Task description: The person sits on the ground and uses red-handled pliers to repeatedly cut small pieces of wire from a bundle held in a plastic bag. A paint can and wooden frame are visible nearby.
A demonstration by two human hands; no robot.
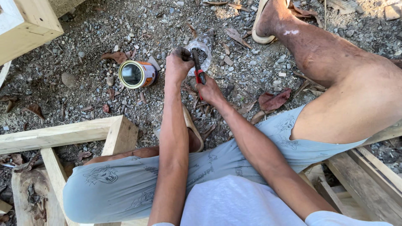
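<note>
Two hands meet over the gravel (83, 37), just in front of a clear bag (204, 47) of small dark pieces that may be nails. The right hand (209, 90) is clamped on the red handles of the pliers (197, 69). Their long axis runs up and away from the person, and the dark nose ends at the left hand (179, 62). The left hand's fingers are curled together at the nose; whatever they pinch is too small to make out. The left hand is nearer the bag, which lies just beyond it, touching or nearly so. The pliers are slim, with a dark metal head and red grips. An open can (137, 74) lies on its side to the left, well apart.
</note>
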